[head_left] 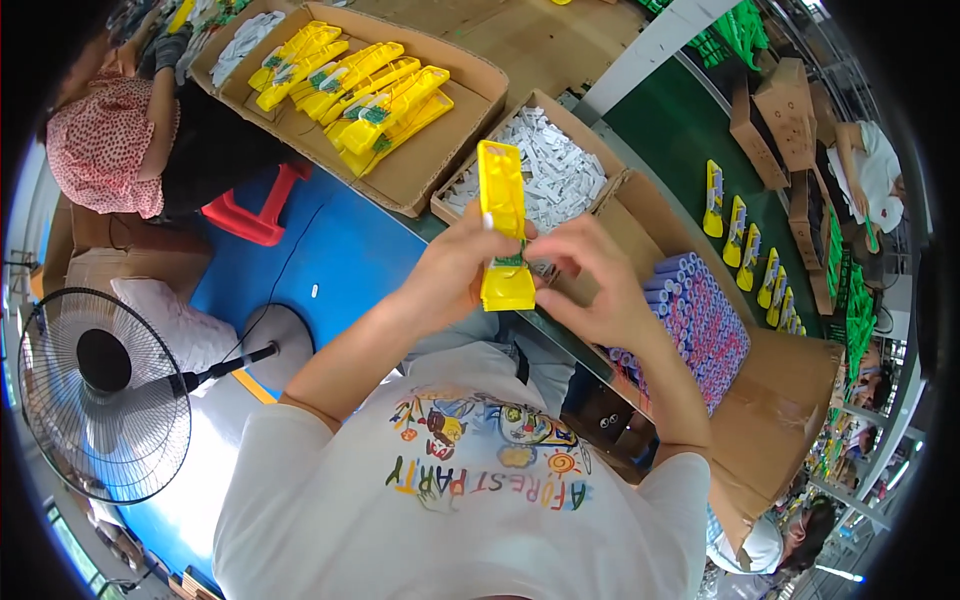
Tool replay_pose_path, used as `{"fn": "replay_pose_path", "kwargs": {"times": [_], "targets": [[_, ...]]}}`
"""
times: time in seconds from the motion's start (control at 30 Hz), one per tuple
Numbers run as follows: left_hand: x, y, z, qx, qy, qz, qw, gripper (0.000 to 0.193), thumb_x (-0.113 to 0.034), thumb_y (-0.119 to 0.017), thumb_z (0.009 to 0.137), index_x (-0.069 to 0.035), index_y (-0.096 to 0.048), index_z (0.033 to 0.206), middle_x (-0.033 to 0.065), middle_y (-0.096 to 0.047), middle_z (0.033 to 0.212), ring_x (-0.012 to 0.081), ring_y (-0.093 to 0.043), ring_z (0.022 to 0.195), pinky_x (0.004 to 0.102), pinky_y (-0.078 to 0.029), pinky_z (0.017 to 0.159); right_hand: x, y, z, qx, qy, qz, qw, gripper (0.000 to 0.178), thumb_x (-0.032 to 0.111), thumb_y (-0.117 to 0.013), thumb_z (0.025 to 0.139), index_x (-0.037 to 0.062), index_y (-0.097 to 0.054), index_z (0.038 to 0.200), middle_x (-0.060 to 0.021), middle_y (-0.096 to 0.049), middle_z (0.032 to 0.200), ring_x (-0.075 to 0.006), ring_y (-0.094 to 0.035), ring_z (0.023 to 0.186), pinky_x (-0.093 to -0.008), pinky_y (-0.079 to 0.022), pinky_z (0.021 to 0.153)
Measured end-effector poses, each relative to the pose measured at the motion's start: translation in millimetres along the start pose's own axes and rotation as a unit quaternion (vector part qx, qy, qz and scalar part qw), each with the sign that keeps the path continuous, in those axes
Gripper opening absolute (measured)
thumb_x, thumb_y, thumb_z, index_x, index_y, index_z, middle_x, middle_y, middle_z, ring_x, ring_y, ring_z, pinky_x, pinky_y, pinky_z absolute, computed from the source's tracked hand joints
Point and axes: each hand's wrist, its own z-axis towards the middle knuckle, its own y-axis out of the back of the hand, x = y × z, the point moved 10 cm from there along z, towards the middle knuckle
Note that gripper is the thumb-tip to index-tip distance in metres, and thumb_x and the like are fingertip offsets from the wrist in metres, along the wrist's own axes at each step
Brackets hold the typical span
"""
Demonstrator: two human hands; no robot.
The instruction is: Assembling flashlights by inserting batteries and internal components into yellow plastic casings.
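My left hand (458, 262) is closed round a long yellow plastic shell (502, 190), held upright in front of my chest. Inside its lower part sits a small green circuit board (510, 260). At the shell's right edge is my right hand (590, 280), its fingers bent in and the tips by the board. Anything between those fingertips is too small to make out. Just beyond the shell stands a cardboard box of small white plastic parts (560, 165).
A cardboard tray (400, 195) with several yellow shells lies at the far left. To the right, a carton holds many purple-blue cylinders (700, 320). More yellow shells (743, 245) line a green belt (650, 110). A fan (105, 395) and a red stool (262, 210) stand left; co-workers sit nearby.
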Motion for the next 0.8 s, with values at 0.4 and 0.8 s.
{"fn": "replay_pose_path", "kwargs": {"times": [0.4, 0.8], "targets": [[18, -26, 1, 0.104, -0.036, 0.012, 0.994, 0.054, 0.0, -0.047, 0.082, -0.008, -0.031, 0.133, 0.0113, -0.052, 0.111, 0.0223, -0.058, 0.095, 0.0351, -0.05, 0.083, -24, 33, -14, -0.205, -0.034, 0.09, 0.974, 0.009, 0.001, -0.065, 0.085, 0.0007, -0.065, 0.094, -0.0002, -0.06, 0.085, -0.0047, -0.056, 0.078, -0.0198, -0.046, 0.065], [29, -32, 17, 0.046, -0.133, 0.23, 0.963, 0.043, -0.005, -0.047, 0.092, -0.005, -0.029, 0.132, 0.0064, -0.051, 0.104, 0.0106, -0.053, 0.081, 0.0254, -0.047, 0.071, 20, 21, -53, -0.253, 0.122, -0.299, 0.912, 0.016, 0.002, -0.074, 0.072, 0.0055, -0.063, 0.084, -0.0063, -0.057, 0.073, -0.0156, -0.058, 0.06, -0.0288, -0.044, 0.049]]}}
